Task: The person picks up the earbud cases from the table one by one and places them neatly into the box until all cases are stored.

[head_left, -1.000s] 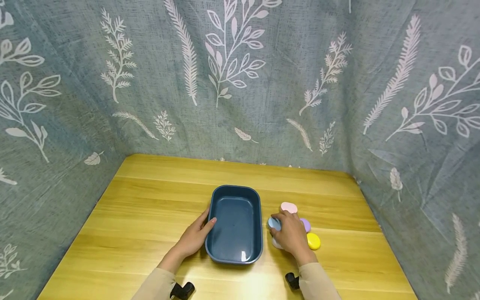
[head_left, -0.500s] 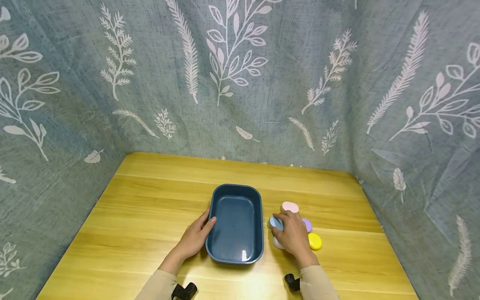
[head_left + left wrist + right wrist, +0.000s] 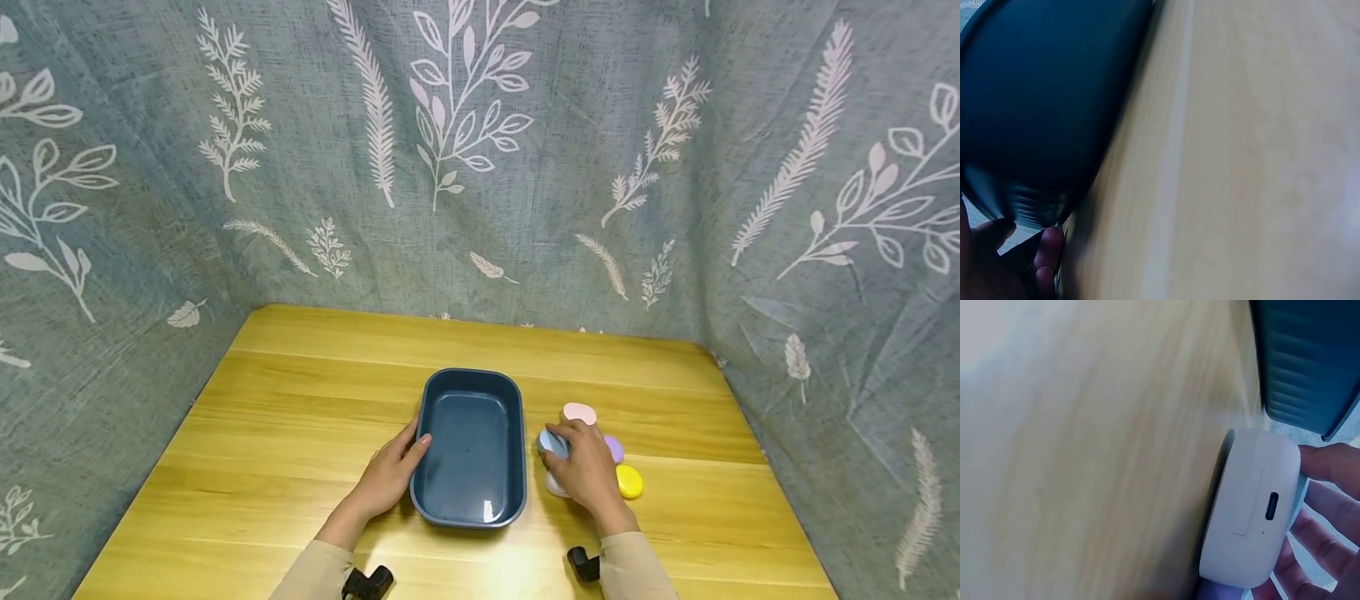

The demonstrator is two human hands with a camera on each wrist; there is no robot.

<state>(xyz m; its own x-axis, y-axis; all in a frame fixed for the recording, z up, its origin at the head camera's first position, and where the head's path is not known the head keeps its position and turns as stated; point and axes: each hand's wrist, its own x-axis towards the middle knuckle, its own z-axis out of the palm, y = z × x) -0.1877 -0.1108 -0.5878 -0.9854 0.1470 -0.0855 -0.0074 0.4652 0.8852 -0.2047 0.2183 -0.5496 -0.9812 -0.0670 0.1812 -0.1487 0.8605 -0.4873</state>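
Observation:
A dark blue rectangular tray [image 3: 468,446] sits mid-table. My left hand [image 3: 390,475] holds its left rim, with the thumb over the edge. In the left wrist view curled fingers [image 3: 1047,250] lie against the tray [image 3: 1041,94]. My right hand [image 3: 585,467] lies over a cluster of small oval cases just right of the tray. Its fingertips curl onto a light blue case [image 3: 551,442]. A white case [image 3: 555,486] lies under the palm. In the right wrist view this white case [image 3: 1250,506] shows a charging port, with fingers [image 3: 1329,462] beside it and the tray [image 3: 1307,362] close by.
A pink case [image 3: 579,412], a purple case [image 3: 615,448] and a yellow case [image 3: 628,481] lie around the right hand. The wooden table [image 3: 300,417] is walled on three sides by grey leaf-print cloth [image 3: 480,167].
Both hands and all the cases keep their places; only the head view has shifted slightly.

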